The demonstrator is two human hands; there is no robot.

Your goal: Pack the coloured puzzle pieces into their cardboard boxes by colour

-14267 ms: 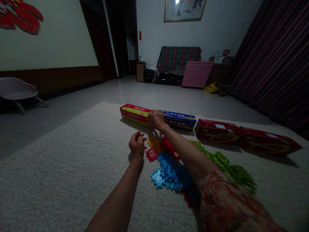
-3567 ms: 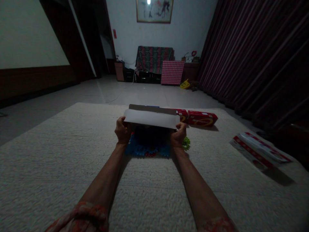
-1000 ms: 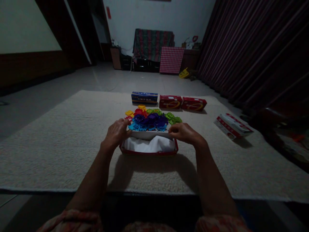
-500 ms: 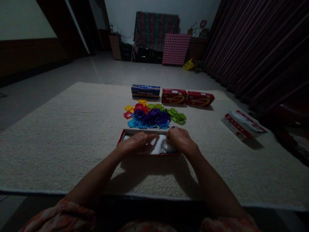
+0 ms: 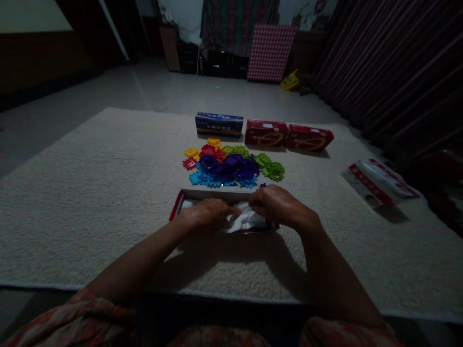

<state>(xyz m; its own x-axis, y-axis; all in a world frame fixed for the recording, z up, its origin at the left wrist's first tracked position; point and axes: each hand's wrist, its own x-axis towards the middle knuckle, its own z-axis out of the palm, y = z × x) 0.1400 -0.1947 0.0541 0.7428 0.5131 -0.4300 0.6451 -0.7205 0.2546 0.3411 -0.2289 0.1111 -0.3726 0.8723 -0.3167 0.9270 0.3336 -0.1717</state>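
Note:
A shallow red box (image 5: 176, 208) lies open on the cream rug (image 5: 90, 193) just in front of me, with a white bag (image 5: 243, 220) crumpled inside it. My left hand (image 5: 210, 213) rests in the box, fingers curled into the white bag. My right hand (image 5: 277, 207) is beside it, fingers bent down and gripping the same bag near the box's right end. Just beyond the box lies a heap of colourful interlocking plastic tiles (image 5: 231, 166): blue, purple, red, yellow and green.
A blue box (image 5: 219, 124) and two red boxes (image 5: 267, 133) (image 5: 309, 137) stand in a row behind the tiles. A red-and-white box lid (image 5: 378, 180) lies at the rug's right side. Dark curtains hang on the right; bare floor and furniture lie beyond.
Both hands moved from the box's far rim down into it and closed on the white bag, drawing together. The camera tilted down.

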